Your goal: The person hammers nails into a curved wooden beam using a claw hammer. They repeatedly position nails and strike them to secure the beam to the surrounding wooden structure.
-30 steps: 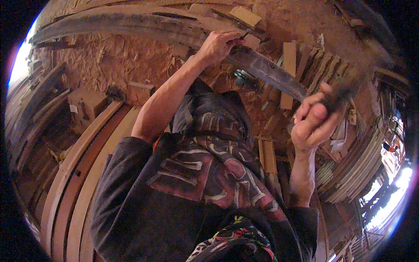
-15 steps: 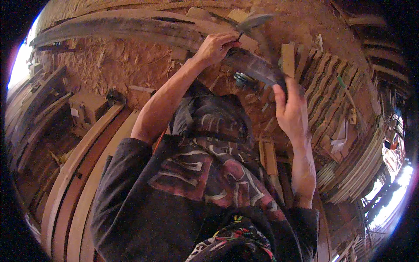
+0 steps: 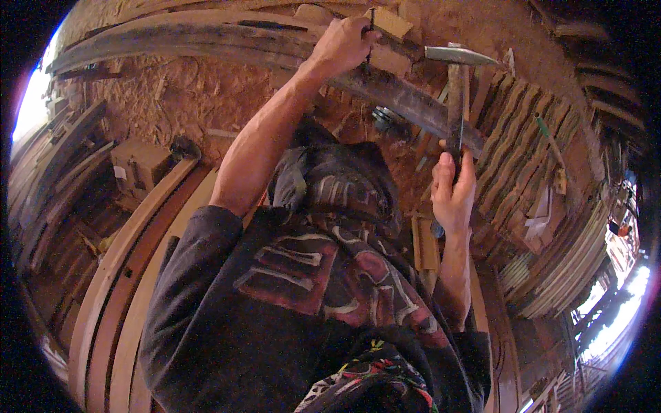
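My left hand (image 3: 342, 47) is closed in a pinch on a long, thin, dark nail (image 3: 372, 15) above the far side of a beam. My right hand (image 3: 454, 189) is wrapped round the lower end of a hammer's dark handle. The hammer (image 3: 456, 100) stands out away from me, its metal head (image 3: 463, 55) to the right of my left hand and apart from the nail. Beneath both hands runs the long, dark, weathered wooden beam (image 3: 406, 100). Pale wood blocks (image 3: 389, 26) lie just beyond my left fingers. The nail's lower tip is hard to make out.
Wavy-edged boards (image 3: 513, 131) lie to the right, with a green-handled tool (image 3: 544, 127) on them. A dark power tool (image 3: 389, 120) sits on the dusty ground below the beam. At left are a cardboard box (image 3: 141, 165) and long curved planks (image 3: 131, 255).
The hammer has swung from close beside my left hand to the right, and my right hand has come nearer me. My left hand has moved farther away and slightly up with the nail.
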`<state>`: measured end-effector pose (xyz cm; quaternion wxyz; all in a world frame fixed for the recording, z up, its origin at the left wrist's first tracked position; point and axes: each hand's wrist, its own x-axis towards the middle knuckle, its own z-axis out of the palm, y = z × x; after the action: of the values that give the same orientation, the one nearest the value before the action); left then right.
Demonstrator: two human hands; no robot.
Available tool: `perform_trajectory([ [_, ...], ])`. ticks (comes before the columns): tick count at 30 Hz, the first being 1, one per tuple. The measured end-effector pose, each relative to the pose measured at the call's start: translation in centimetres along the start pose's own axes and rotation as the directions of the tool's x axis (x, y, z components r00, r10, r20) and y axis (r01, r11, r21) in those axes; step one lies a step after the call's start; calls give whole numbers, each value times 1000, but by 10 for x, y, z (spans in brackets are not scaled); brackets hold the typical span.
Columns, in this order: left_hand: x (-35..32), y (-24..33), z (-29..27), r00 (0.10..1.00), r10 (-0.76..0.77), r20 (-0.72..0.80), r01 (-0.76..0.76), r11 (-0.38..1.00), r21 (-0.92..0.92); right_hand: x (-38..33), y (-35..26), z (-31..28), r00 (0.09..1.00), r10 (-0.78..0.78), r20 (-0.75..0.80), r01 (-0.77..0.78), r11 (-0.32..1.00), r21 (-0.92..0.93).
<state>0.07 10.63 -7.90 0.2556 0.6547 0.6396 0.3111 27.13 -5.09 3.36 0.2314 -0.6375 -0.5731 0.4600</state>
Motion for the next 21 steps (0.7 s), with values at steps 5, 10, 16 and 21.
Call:
perform_trajectory([
  [5, -1, 17, -32, 981, -129, 148, 136, 990, -37, -7, 2, 2, 993, 101, -57, -98, 993, 61],
  [10, -10, 11, -19, 997, -29, 68, 39, 988, -150, -7, 4, 7, 985, 160, -58, -149, 976, 156],
  [16, -31, 8, -9, 999, -19, -48, 13, 992, -127, -6, 0, 2, 980, 199, -20, -194, 972, 132],
  [21, -41, -6, 2, 979, 151, -136, -172, 972, -159, 10, 8, 0, 978, -208, -28, 189, 932, -310],
])
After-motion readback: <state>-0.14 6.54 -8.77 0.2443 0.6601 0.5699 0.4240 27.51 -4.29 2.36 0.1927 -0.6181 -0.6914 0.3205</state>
